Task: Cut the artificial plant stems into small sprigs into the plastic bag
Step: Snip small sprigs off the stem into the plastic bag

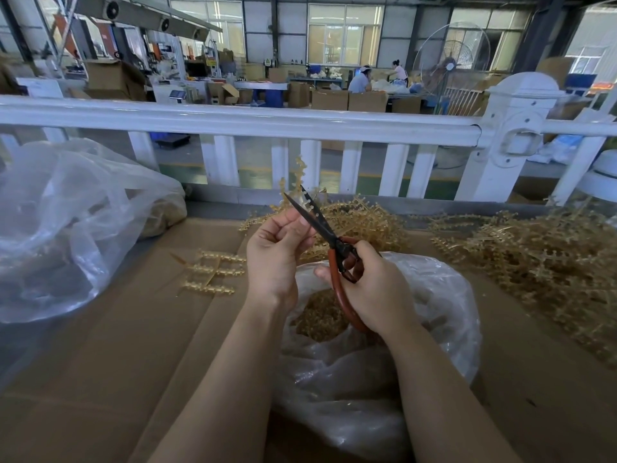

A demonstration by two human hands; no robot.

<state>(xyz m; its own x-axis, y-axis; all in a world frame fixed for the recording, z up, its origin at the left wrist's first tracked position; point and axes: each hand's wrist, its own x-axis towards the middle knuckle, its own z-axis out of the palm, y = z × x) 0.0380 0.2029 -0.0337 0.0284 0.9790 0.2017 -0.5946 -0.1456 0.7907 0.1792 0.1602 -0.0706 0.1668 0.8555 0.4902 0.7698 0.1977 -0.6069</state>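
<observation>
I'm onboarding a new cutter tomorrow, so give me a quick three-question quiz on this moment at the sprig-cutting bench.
1. True or false: the scissors are in the right hand.
2. What does the left hand pinch?
A) a stem
B) the bag's rim
C) a cardboard flap
3. Fill in: cut sprigs already lie in the ____ directly below the hands.

Key
1. True; its fingers curl through the red handles and the blades stand open.
2. A; the stem rises between the open blades.
3. Plastic bag; the uncut pile lies on the cardboard to the right.
</observation>
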